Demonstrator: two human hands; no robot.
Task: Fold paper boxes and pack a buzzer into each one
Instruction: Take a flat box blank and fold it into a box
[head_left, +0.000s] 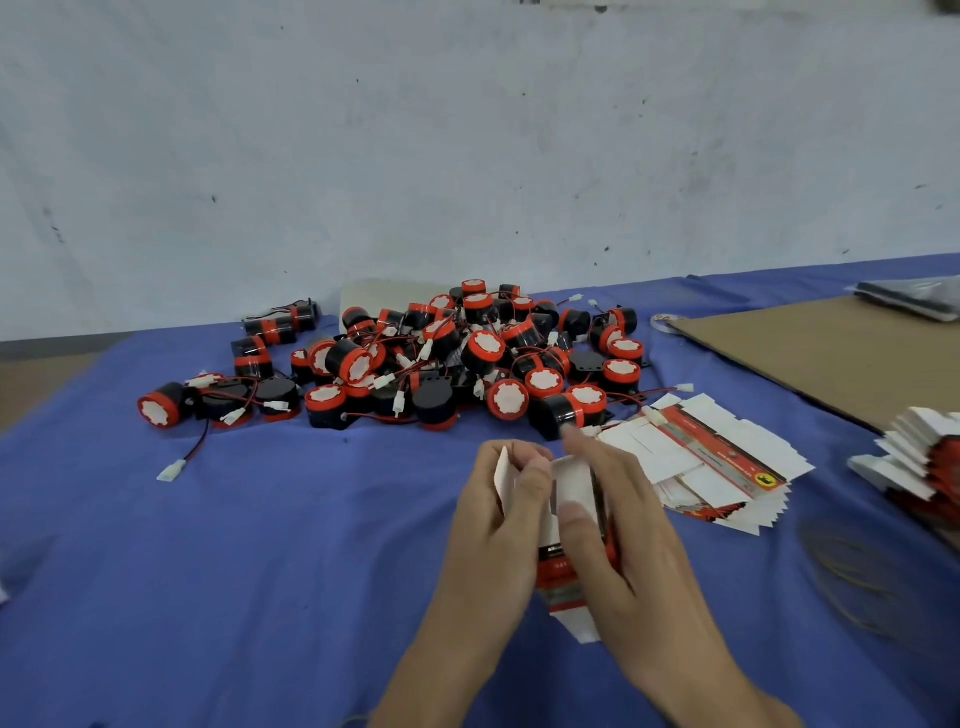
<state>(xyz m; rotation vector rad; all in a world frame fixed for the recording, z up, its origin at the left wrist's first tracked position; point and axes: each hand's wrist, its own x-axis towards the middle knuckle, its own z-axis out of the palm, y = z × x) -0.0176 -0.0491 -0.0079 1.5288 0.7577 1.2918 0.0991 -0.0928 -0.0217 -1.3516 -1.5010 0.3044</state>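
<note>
A red and white paper box (563, 561) is held between both hands above the blue cloth, its white flaps up at the far end. My left hand (498, 525) grips its left side, fingers curled over a white flap. My right hand (618, 525) holds the right side, thumb pressed on the box front. Behind them lies a big heap of black and red buzzers (441, 358) with red-black wires and white plugs. A fanned stack of flat boxes (711, 467) lies just right of my hands.
A blue cloth (234, 545) covers the table, which ends at a grey wall. A brown cardboard sheet (821, 353) lies at the back right. More flat boxes (919, 452) are stacked at the right edge. Loose rubber bands (852, 577) lie near them.
</note>
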